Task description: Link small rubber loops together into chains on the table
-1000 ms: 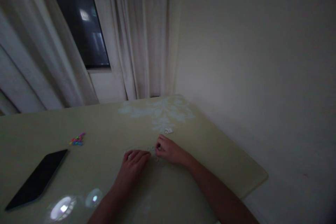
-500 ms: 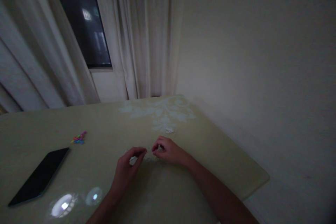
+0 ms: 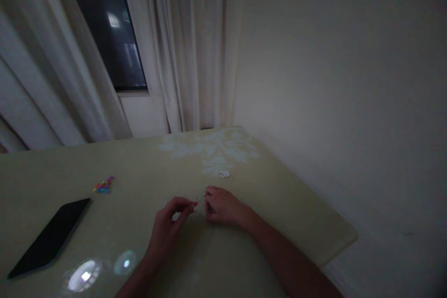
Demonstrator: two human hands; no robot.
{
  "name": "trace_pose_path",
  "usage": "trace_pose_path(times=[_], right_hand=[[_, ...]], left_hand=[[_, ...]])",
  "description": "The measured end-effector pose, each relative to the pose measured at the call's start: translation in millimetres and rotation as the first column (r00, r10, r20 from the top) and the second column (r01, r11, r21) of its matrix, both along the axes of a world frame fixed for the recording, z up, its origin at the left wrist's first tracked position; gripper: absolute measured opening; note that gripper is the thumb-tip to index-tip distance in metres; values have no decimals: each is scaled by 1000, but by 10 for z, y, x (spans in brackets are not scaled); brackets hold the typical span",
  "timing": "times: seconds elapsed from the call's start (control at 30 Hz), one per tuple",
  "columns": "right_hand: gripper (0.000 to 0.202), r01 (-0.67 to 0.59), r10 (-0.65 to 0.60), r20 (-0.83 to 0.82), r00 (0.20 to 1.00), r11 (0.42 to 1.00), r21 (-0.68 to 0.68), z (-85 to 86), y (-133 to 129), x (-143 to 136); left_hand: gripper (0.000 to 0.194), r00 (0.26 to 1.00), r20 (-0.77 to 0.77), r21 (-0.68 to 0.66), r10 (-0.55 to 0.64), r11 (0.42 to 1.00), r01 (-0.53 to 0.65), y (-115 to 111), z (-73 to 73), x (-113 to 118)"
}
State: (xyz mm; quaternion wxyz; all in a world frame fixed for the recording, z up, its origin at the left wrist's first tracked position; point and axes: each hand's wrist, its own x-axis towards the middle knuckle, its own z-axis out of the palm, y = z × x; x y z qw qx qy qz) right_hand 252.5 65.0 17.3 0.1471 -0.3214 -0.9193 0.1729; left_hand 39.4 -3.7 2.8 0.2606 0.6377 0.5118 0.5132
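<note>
My left hand [image 3: 172, 220] is low over the table, its thumb and forefinger pinched together; whatever lies between the tips is too small to name. Just to its right, my right hand [image 3: 223, 206] has its fingers curled in, and its fingertips hide anything held there. Small pale ring-shaped pieces [image 3: 198, 198] show on the tabletop between the two hands. Beyond my right hand rests a little group of white pieces [image 3: 224, 174], apart from the fingers.
A dark flat tablet [image 3: 50, 237] lies at the left of the table [image 3: 139, 167]. Behind it is a small pile of colourful pieces [image 3: 103, 185]. A wall [image 3: 331, 102] borders the table's right side, and curtains [image 3: 181, 46] hang at the back.
My right hand has turned and lowered slightly, its fingers now curled more toward the tabletop. The left hand stays pinched in nearly the same place.
</note>
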Motion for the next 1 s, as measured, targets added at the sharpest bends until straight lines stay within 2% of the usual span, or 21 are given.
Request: trace_pose_path(times=[0.07, 0.17, 0.33, 0.4, 0.5, 0.63, 0.7, 0.8, 0.9, 1.0], right_hand=[[7, -28, 8, -167, 986, 993, -116, 38, 3, 0], [5, -73, -61, -415, 908, 952, -299, 109, -7, -16], [6, -155, -126, -506, 853, 865, -477, 102, -53, -81], [9, -184, -141, -538, 831, 843, -505, 59, -58, -101], [16, -236, -144, -590, 794, 822, -518, 35, -25, -82], [18, -264, -73, -518, 852, 796, -545, 122, 106, 95], [14, -169, -99, -456, 885, 843, -510, 165, 197, 230], [5, 54, -173, -308, 936, 932, -358, 178, 313, 415], [10, 115, -160, -122, 980, 943, -312, 151, 351, 510], [13, 133, -153, -37, 988, 938, -321, 113, 323, 503]], left_hand=[[15, 1000, 2, 4, -17, 1000, 17, -8, 16, 0], [15, 999, -23, 8, -48, 999, 48, -27, 31, 22], [16, 994, -13, 49, -113, 992, 113, -32, 46, 68], [16, 987, -19, 113, -162, 980, 163, -24, 60, 69], [12, 987, -33, 208, -156, 965, 159, -18, 85, 57], [11, 995, -56, 193, -82, 977, 91, -31, 87, 36], [12, 997, -63, 148, -41, 988, 50, -38, 69, 29], [13, 997, -76, 113, -24, 993, 32, -41, 44, 31], [11, 996, -83, 111, -26, 993, 35, -35, 35, 36], [11, 996, -80, 124, -35, 991, 44, -22, 24, 27]])
